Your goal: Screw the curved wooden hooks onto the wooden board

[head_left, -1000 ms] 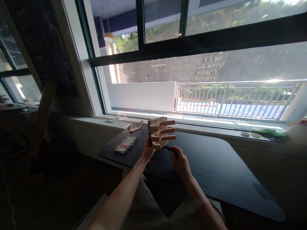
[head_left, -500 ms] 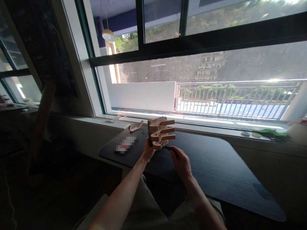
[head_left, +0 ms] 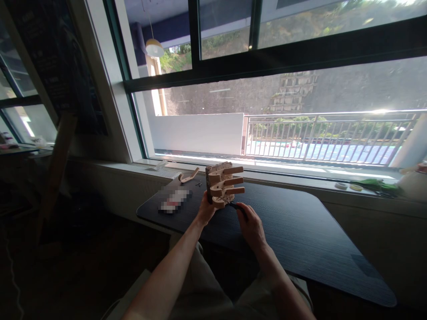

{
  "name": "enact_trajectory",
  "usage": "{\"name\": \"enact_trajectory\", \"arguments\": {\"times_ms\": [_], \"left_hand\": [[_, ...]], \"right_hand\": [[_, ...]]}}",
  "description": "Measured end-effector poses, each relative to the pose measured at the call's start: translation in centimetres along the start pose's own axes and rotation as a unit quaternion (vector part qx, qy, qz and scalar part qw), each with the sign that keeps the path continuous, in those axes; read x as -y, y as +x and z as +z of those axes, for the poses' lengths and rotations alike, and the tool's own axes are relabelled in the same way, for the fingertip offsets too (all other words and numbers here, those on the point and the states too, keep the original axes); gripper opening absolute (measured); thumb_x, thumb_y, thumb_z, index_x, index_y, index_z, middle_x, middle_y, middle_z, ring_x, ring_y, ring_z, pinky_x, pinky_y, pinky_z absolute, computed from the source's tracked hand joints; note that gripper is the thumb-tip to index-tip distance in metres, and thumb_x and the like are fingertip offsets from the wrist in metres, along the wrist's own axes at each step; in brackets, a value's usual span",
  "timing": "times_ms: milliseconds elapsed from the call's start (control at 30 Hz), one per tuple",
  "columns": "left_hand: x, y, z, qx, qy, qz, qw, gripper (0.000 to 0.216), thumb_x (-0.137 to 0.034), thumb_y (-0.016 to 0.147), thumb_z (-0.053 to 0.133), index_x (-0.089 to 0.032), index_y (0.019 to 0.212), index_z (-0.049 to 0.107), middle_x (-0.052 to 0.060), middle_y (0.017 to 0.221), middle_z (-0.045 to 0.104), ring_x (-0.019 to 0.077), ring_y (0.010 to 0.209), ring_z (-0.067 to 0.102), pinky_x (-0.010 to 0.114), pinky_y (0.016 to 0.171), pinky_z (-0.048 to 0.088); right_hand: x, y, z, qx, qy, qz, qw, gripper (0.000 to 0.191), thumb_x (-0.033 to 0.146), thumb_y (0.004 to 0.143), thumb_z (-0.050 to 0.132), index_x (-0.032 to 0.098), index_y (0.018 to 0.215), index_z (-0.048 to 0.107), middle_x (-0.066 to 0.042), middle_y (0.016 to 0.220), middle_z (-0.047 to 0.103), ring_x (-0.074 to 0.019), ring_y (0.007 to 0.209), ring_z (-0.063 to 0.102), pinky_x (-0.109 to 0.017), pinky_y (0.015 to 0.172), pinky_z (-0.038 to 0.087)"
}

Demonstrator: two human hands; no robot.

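Observation:
Over the table, my left hand (head_left: 206, 211) is closed around the lower left edge of a rough wooden board (head_left: 207, 172), which is held up and tilted. Several pale curved wooden hooks (head_left: 228, 181) are fixed along the board, their straight ends pointing right. My right hand (head_left: 251, 224) is closed on the dark handle of a slim tool, apparently a screwdriver (head_left: 239, 207). Its front end points left and meets the lowest hook or the board's bottom right; the exact contact is too small to make out.
On the dark table (head_left: 287, 222), a loose wooden hook (head_left: 189, 176) lies at the back left, beside a few small screws (head_left: 199, 183). A blurred-out package (head_left: 175, 201) rests nearer me. Behind the table runs a windowsill with two tape rolls (head_left: 356, 187) and greenery (head_left: 376, 186).
My right hand and the screwdriver handle have shifted very slightly. The board and my left hand stay in place.

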State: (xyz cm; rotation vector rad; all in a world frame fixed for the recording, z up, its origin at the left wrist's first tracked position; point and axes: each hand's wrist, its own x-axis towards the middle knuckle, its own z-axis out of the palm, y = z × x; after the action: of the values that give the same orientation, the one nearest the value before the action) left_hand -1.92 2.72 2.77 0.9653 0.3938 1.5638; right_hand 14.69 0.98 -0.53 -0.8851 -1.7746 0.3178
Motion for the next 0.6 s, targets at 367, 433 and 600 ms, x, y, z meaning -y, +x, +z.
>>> {"name": "enact_trajectory", "arguments": {"times_ms": [367,433,600], "left_hand": [[-0.71,-0.19,-0.13,-0.001,-0.015,-0.039,0.999,0.040,-0.032,0.074,0.063,-0.020,0.112,0.057,0.008,0.115,0.063,0.0328,0.123,0.041,0.051,0.105,0.030],[-0.58,-0.09,-0.30,-0.005,-0.022,-0.037,0.999,0.040,-0.033,0.076,0.062,-0.020,0.113,0.057,0.008,0.117,0.062,0.0320,0.124,0.041,0.050,0.105,0.030],[-0.04,-0.17,-0.50,-0.020,-0.043,-0.020,0.999,0.043,-0.030,0.075,0.063,-0.018,0.116,0.055,0.009,0.120,0.060,0.0323,0.124,0.041,0.052,0.105,0.029]], "right_hand": [[0.30,-0.04,0.00,-0.009,-0.012,-0.002,1.000,0.030,0.029,0.085,0.043,0.020,0.111,0.055,-0.006,0.099,0.062,-0.0163,0.086,0.059,-0.029,0.078,0.046],[0.38,-0.10,-0.03,-0.012,-0.011,0.013,1.000,0.030,0.031,0.085,0.044,0.019,0.109,0.055,-0.006,0.096,0.063,-0.0157,0.081,0.059,-0.029,0.076,0.047],[0.21,-0.19,-0.06,-0.012,-0.004,0.041,0.999,0.029,0.036,0.084,0.044,0.019,0.104,0.057,-0.004,0.081,0.065,-0.0132,0.064,0.057,-0.026,0.065,0.047]]}}
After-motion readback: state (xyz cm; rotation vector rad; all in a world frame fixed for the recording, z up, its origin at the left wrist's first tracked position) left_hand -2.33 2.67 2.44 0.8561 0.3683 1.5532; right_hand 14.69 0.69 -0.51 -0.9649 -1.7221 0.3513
